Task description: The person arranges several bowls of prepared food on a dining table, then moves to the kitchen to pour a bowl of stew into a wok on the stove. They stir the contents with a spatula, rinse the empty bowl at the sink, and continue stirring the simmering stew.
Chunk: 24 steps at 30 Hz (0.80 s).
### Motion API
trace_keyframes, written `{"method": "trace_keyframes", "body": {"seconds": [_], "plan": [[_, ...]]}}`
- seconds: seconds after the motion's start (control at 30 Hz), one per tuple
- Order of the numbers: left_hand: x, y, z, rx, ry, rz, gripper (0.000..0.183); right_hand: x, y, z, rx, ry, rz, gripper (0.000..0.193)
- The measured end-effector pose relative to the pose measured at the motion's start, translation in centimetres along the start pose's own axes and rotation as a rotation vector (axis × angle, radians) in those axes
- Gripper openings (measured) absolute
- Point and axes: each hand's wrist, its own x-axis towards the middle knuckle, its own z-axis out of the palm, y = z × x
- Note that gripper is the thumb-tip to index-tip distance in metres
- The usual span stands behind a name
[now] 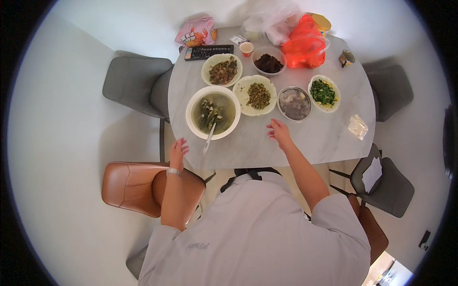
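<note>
My left hand [178,151], with a watch [174,171] at the wrist, hangs by the table's near left edge. Its fingers are loosely apart, holding nothing. Nearest to it stands a large white soup bowl [189,114] of greenish broth and leafy pieces, a pale-handled spoon [208,140] leaning over its near rim. Over the near middle of the table is my right hand [279,132], empty, its fingers slightly bent and apart. Just beyond it are a round metal bowl [294,120] of cloudy food and a white plate [241,100] of chopped green-brown food.
Farther back are a stir-fry plate [205,71], a bowl of dark pieces [268,63], a paper cup [246,48], a red bag [305,45] and a pink snack bag [196,31]. Chopped greens [323,92] and a small packet [358,127] lie right. Chairs, one brown [129,188], surround the marbled table [243,152].
</note>
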Motion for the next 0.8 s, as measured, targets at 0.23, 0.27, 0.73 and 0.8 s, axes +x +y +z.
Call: {"method": "trace_keyframes", "body": {"seconds": [0.23, 0.27, 0.73, 0.8], "plan": [[4.3, 4.7, 3.3, 0.111, -0.094, -0.046, 0.046, 3.6, -1.2, 4.9, 0.424, -0.052, 0.098, 0.036], [4.4, 5.3, 4.0, 0.107, -0.124, -0.064, 0.047, 3.9, -1.0, 5.1, 0.472, -0.038, 0.089, 0.034], [5.9, 4.6, 5.8, 0.037, -0.047, -0.132, 0.04, 5.7, 0.2, 6.7, 0.553, 0.2, 0.0, 0.026], [6.3, 4.7, 5.9, 0.024, -0.023, -0.145, 0.039, 5.1, -0.1, 6.4, 0.516, 0.211, 0.002, 0.023]]}}
